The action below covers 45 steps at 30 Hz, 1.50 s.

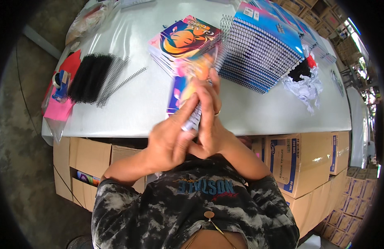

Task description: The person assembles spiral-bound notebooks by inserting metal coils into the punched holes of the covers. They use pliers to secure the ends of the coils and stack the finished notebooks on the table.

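Glossy pale-grey surface (136, 116): open room between black spiral coils (90, 79) and blurred, colourful paper notebook (193, 119), clamped between both hands (167, 140) at front edge.

In the middle of the dial, the blurred notebook (195, 117) shows white page edges. At twelve o'clock, the top cover (183, 39) mixes orange, yellow, pink and dark blue. Between one and two o'clock, the tall notebook stack (258, 54) is bright blue, with some pink. The spiral coils (90, 79) at ten o'clock are black, and the sheet (59, 111) at nine o'clock is strong pink. The table (138, 118) is pale grey-white. At four o'clock, the carton (314, 159) is brown with blue bands. At six o'clock, the shirt (158, 216) is black, with cloudy whitish patches.
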### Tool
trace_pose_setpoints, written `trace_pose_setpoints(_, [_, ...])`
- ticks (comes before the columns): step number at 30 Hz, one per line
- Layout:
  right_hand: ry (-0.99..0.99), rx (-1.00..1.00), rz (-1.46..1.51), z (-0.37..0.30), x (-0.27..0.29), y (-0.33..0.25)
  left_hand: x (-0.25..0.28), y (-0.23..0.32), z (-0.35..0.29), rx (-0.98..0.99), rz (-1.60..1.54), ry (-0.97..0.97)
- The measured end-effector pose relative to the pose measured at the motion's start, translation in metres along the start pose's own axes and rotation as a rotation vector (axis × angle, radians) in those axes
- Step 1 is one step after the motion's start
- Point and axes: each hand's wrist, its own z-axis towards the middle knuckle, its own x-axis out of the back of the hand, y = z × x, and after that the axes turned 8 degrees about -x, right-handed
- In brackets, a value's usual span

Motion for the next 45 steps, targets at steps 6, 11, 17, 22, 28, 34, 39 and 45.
trace_pose_setpoints(6, [-0.132, -0.846, 0.228, 0.033, 0.042, -0.015, 0.005, -0.035, 0.013, 0.401, -0.537, 0.279])
trace_pose_setpoints(11, [-0.043, -0.898, 0.106, 0.027, 0.044, -0.026, 0.006, -0.045, 0.021, 0.475, -0.742, 0.183])
trace_pose_setpoints(17, [0.166, -0.749, 0.090, 0.025, 0.042, -0.041, 0.023, -0.043, 0.051, 0.488, -0.981, -0.035])
trace_pose_setpoints(22, [0.199, -0.637, -0.078, 0.026, 0.048, -0.044, 0.019, -0.053, 0.081, 0.284, -0.865, -0.216])
trace_pose_setpoints(28, [0.333, -0.610, -0.125, 0.028, 0.086, -0.044, 0.010, -0.025, 0.111, 0.197, -0.565, -0.349])
trace_pose_setpoints(34, [0.876, -0.289, -0.340, 0.051, 0.195, -0.016, 0.000, -0.003, 0.187, 0.075, -0.006, 0.061])
trace_pose_setpoints(39, [1.080, -0.405, 0.089, 0.063, 0.232, 0.087, -0.037, -0.068, 0.292, -0.012, -0.025, 0.521])
trace_pose_setpoints(45, [0.824, -0.587, -0.070, 0.058, 0.196, 0.123, -0.062, -0.158, 0.268, 0.099, 0.549, 0.173])
